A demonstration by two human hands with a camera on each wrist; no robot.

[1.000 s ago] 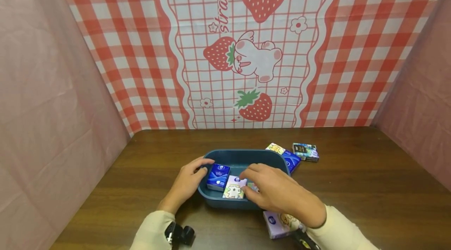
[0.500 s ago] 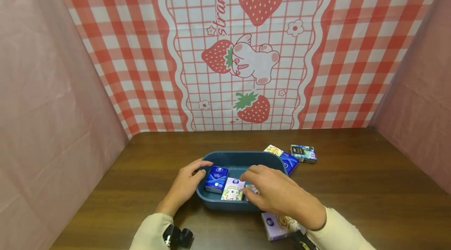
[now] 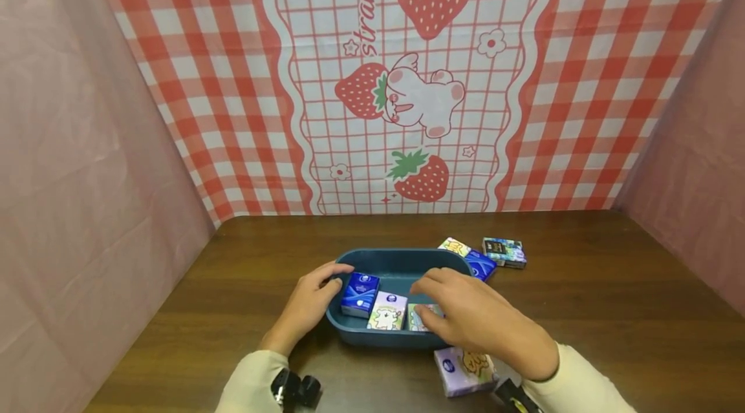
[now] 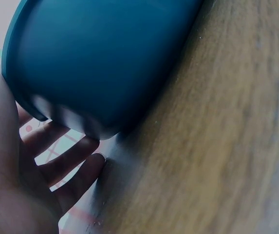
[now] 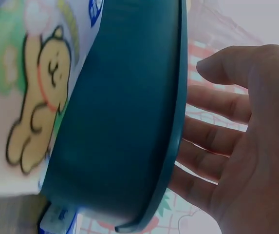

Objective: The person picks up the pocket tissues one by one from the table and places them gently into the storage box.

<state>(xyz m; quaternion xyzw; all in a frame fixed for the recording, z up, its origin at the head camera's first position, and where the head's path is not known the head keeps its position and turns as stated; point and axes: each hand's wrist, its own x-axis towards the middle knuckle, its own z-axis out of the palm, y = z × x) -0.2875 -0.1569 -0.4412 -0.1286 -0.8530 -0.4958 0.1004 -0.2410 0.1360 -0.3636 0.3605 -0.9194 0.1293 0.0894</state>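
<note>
Over the bin (image 3: pixel 384 338), right hand (image 3: pixel 474 309); touching it, left hand (image 3: pixel 307 296).

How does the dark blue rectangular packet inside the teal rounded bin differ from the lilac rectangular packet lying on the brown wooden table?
The dark blue rectangular packet shows pale wavy lines; the lilac rectangular packet shows a tan cartoon animal. The blue packet lies inside the teal rounded bin, the lilac one outside it on the brown wooden table. Both are rectangular, with a printed face upward.
</note>
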